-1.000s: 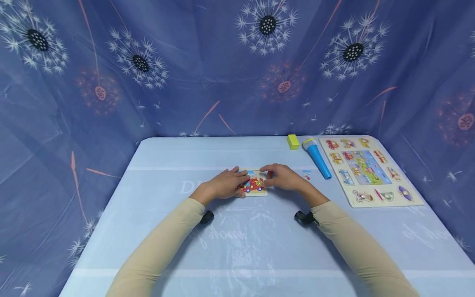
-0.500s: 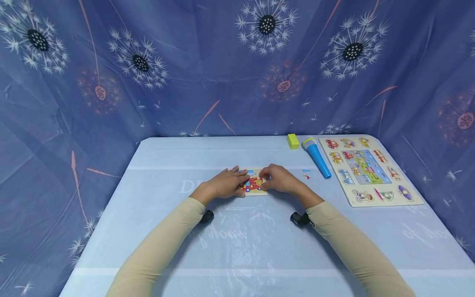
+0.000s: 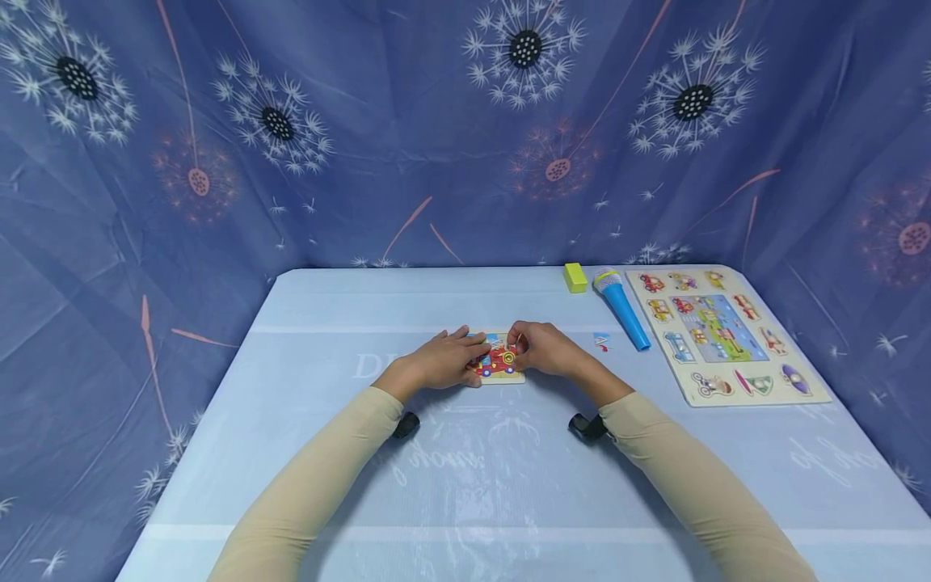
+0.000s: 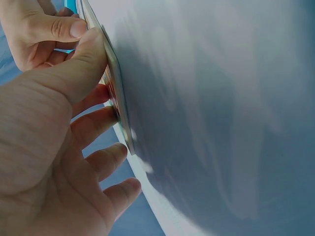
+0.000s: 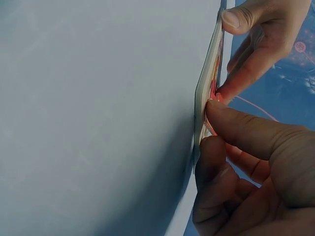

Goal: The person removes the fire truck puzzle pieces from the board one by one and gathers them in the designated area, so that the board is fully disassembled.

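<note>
A small puzzle board (image 3: 515, 379) with a red vehicle picture lies flat at the middle of the table. My left hand (image 3: 445, 361) rests on its left part, fingers spread fairly straight; in the left wrist view the thumb touches the near edge of the board. At the right side, my right hand (image 3: 547, 349) pinches a red puzzle piece (image 3: 507, 360) with a yellow wheel between thumb and curled fingers. The right wrist view shows the thumb (image 5: 241, 123) against the red piece at the board's surface. Part of the picture is hidden under the left fingers.
A small blue, white and red piece (image 3: 601, 342) lies right of the right hand. Farther back are a yellow block (image 3: 575, 278) and a blue toy microphone (image 3: 623, 311). A large peg puzzle board (image 3: 765, 388) lies at the right. A patterned curtain (image 3: 393, 162) hangs behind the table.
My right hand has moved a little left onto the board's right side, and its fingers have closed on the red piece, which has shifted slightly. The left hand has stayed in place.
</note>
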{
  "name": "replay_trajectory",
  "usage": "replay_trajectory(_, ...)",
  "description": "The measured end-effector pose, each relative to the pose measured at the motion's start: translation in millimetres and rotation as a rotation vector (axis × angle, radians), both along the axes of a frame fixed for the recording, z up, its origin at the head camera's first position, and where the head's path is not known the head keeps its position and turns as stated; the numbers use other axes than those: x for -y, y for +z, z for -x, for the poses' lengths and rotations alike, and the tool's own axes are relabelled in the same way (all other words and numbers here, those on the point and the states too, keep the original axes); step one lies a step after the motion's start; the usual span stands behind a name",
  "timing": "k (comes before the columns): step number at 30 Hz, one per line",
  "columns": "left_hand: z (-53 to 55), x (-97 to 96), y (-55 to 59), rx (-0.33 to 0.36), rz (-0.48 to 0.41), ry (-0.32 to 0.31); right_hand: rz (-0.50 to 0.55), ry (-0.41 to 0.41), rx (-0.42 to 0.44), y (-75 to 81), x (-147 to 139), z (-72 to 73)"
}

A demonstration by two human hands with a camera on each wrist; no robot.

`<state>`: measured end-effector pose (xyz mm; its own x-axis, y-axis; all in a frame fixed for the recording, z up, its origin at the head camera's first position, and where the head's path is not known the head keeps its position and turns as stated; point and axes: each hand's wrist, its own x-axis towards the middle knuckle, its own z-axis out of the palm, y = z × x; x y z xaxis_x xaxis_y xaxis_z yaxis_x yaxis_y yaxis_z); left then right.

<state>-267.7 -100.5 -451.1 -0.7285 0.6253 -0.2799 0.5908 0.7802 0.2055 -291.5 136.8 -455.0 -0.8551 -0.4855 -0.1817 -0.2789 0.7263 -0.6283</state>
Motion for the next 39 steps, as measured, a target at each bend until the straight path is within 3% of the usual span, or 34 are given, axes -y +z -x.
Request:
replay_trajectory(13, -0.4, -0.4, -0.4, 0.001, -0.008, -0.010, 0.012, 0.015, -0.023, 0.1, -2.4, 1.3)
replay_trajectory(21, 0.4, -2.2, 0.5, 0.009, 0.001, -0.005, 0.039, -0.049, 0.021, 3.4, -21.5, -2.7)
replay_trajectory(26, -0.8, 1.1, 1.4, 0.010, -0.005, -0.004, 0.087, -0.102, 0.039, 5.8, -51.6, -8.5)
replay_trajectory(32, -2.2, 3.8, 1.6, -0.008, 0.003, -0.008, 0.133, -0.121, 0.010, 4.3, -110.6, -15.2)
replay_trajectory(39, -2.6, 0.6, 2.0, -0.001, 0.002, -0.019, 0.068, -0.180, 0.045, 5.9, -160.5, -24.0)
